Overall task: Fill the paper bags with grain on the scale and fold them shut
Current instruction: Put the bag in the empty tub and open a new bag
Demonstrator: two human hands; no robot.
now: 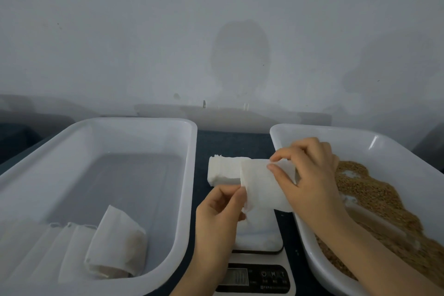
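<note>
Hands pinch 1 paper bag; right tray holds grain, left tray more bags.

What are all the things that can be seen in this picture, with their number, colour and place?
table: 1, dark blue, under everything
wall: 1, grey, behind the table
scale: 1, white platform, black panel, middle of the table
left tray: 1, white, left of the scale
folded bag: 1, white, near end of the left tray; paler shapes beside it unclear
right tray: 1, white, right of the scale
grain: 1 heap, brown, in the right tray
bag stack: 1, white, behind the scale
held bag: 1, white, above the scale
left hand: 1, pinches the held bag's left edge
right hand: 1, pinches the held bag's far edge
</note>
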